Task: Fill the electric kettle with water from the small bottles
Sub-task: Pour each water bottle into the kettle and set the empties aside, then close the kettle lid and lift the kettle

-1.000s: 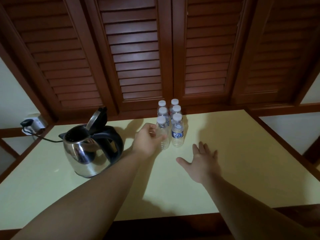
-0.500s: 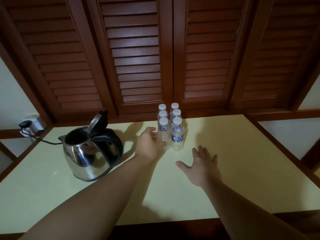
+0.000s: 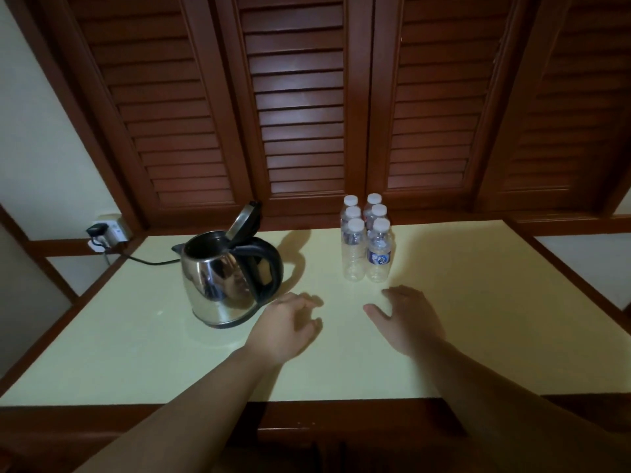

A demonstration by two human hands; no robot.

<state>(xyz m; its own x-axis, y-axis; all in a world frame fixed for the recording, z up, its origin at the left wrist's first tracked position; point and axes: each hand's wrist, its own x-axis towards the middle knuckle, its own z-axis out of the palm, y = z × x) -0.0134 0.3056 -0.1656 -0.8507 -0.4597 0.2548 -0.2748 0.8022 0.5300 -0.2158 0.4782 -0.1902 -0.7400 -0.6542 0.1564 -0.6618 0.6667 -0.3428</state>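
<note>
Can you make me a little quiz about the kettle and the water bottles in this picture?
1. True or false: the kettle has its lid open.
2. How many bottles stand in the group?
3. What does the left hand hold? A) a bottle B) the kettle C) nothing

Key: 1. true. 2. six, all capped. 3. C; it is near the table, like the right hand.

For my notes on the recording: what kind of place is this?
Probably a hotel or guest room: an electric kettle and six small water bottles stand on a pale table before wooden louvred doors.
</note>
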